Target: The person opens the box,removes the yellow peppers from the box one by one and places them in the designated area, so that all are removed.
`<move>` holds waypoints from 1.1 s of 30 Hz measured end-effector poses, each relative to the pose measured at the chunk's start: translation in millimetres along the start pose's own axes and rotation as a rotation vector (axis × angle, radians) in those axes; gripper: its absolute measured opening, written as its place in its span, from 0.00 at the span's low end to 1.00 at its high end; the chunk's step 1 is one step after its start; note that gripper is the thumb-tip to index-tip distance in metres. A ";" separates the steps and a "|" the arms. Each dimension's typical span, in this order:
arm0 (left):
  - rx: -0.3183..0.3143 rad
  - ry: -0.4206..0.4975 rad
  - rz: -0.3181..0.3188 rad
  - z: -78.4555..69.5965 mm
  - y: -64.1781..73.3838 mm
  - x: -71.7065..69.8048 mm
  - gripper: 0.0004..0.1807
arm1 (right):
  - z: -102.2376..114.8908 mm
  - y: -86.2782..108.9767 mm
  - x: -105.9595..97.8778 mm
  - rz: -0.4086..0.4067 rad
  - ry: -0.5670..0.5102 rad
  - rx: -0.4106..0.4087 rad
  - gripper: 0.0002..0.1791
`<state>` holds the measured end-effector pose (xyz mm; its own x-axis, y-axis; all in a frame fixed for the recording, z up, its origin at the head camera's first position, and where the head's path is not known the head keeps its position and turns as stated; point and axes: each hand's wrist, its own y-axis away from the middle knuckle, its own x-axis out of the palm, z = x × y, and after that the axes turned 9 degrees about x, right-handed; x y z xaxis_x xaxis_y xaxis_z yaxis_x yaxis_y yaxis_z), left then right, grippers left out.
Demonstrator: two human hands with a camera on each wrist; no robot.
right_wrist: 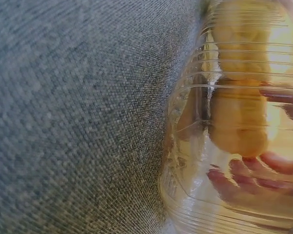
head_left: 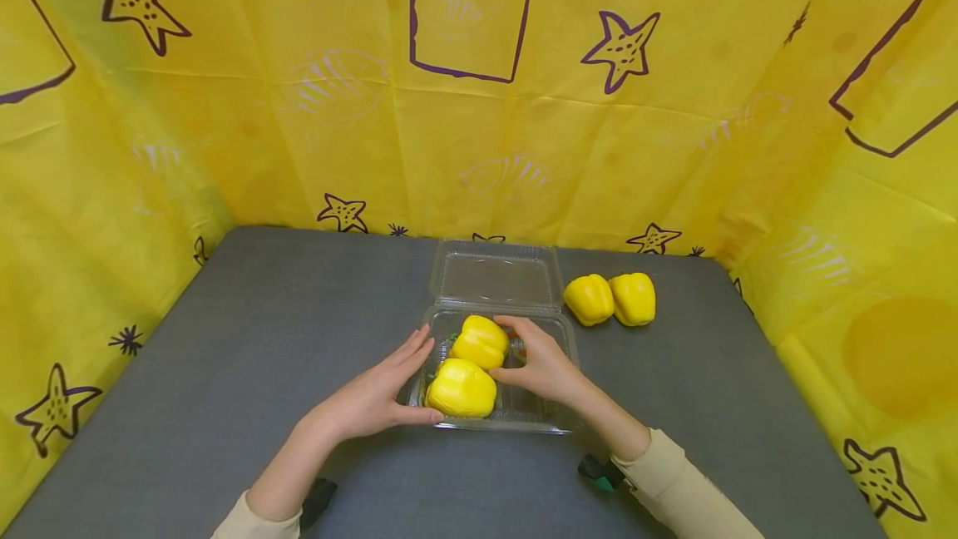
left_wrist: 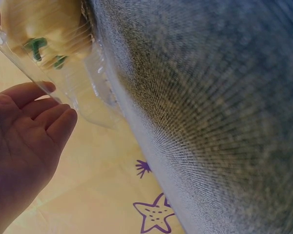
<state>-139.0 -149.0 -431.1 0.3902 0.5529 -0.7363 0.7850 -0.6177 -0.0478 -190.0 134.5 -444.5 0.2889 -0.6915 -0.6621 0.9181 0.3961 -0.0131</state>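
Note:
Two yellow bell peppers lie in the near half of a clear plastic clamshell container (head_left: 539, 418), along its left side. My right hand (head_left: 542, 364) reaches in from the right and holds the far bell pepper (head_left: 479, 341) between thumb and fingers. Just nearer me sits the other bell pepper (head_left: 461, 389), its green stem (left_wrist: 37, 48) visible through the plastic in the left wrist view. My left hand (head_left: 382, 389) rests along the container's left wall, fingers extended and thumb at the near left corner. Seen through the wall in the right wrist view, right-hand fingers (right_wrist: 244, 178) reach the held pepper.
The container's lid (head_left: 494, 273) lies folded back, away from me. Two more bell peppers (head_left: 589, 300) (head_left: 634, 299) stand side by side on the grey table (head_left: 262, 323), right of the lid. Yellow patterned cloth (head_left: 479, 131) hangs around the table's back and sides.

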 end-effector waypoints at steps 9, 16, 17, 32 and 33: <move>0.000 -0.005 0.000 -0.1 -0.5 0.3 0.60 | -0.1 -2.7 0.3 0.012 0.007 0.008 0.41; -0.006 -0.002 0.000 -0.2 -0.7 0.6 0.60 | 0.2 -3.6 0.3 0.009 0.010 -0.002 0.40; -0.006 -0.003 0.000 -0.1 -0.6 0.6 0.60 | -0.1 -3.9 0.5 0.007 0.008 -0.004 0.40; -0.020 0.014 0.016 0.0 -0.6 0.7 0.60 | -1.4 -4.5 1.5 -0.014 0.008 0.008 0.40; -0.021 0.015 0.017 0.0 -0.6 0.6 0.60 | -1.3 -4.3 1.3 -0.016 0.008 0.006 0.40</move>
<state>-139.2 -148.2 -431.5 0.4108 0.5511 -0.7264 0.7881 -0.6152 -0.0210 -194.0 132.7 -446.3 0.2718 -0.6927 -0.6681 0.9243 0.3811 -0.0190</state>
